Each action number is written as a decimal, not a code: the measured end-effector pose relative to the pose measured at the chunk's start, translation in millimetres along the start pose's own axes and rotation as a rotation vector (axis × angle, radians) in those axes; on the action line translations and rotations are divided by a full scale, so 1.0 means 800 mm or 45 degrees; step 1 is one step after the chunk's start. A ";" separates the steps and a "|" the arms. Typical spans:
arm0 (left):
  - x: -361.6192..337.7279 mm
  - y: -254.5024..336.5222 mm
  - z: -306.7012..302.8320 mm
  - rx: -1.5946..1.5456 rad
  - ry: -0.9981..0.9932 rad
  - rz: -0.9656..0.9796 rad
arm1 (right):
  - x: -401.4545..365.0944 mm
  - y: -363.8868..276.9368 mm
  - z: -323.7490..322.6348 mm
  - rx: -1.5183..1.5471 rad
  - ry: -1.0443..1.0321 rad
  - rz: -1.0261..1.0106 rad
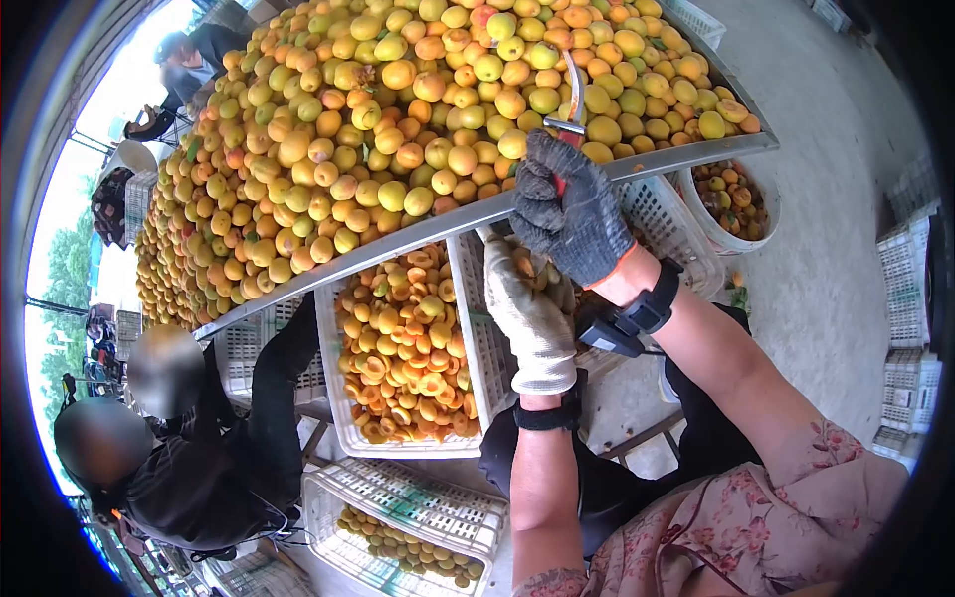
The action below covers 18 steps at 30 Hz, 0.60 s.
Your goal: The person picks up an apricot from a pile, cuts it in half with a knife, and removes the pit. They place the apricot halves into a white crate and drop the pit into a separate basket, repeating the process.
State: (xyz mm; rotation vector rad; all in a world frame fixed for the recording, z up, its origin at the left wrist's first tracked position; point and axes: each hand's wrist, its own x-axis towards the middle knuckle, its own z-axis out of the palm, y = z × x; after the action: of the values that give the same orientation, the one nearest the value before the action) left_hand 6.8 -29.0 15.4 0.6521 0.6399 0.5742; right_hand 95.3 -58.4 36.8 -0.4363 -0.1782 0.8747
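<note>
My right hand (pixel 575 211), in a dark grey knit glove, is closed round the red handle of a curved knife (pixel 576 92). Its blade points up over the heaped apricots (pixel 398 109) by the table's metal edge. Just below and left of it is my left hand (pixel 522 308), in a stained whitish glove, close under that edge. Its thumb side points upward and the other fingers look curled. Whatever lies in them is hard to make out against the brownish, stained glove. Left of this hand, a white crate (pixel 331 398) holds cut apricot halves (pixel 413 348).
The sloping metal table edge (pixel 686 157) runs above my hands. A white bucket (pixel 774 214) with fruit pieces stands at right, beside a perforated crate (pixel 691 234). Below, another crate (pixel 398 497) holds small brownish-green pieces. People in dark clothes (pixel 219 478) sit at left. Crates (pixel 910 298) line the right.
</note>
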 end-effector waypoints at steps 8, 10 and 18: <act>0.025 -0.010 -0.011 0.015 0.012 0.102 | 0.027 0.007 -0.008 0.164 0.097 0.046; 0.026 0.007 -0.013 -0.055 -0.093 -0.033 | 0.030 0.005 -0.002 0.128 0.116 0.041; 0.058 -0.019 -0.016 0.123 0.111 0.122 | 0.045 0.015 -0.013 0.131 0.034 -0.058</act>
State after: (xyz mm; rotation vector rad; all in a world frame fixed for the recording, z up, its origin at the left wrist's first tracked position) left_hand 33.1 -3.5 -19.6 0.7545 0.7241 0.6669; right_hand 113.0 -27.2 20.9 -0.3462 -0.1176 0.8289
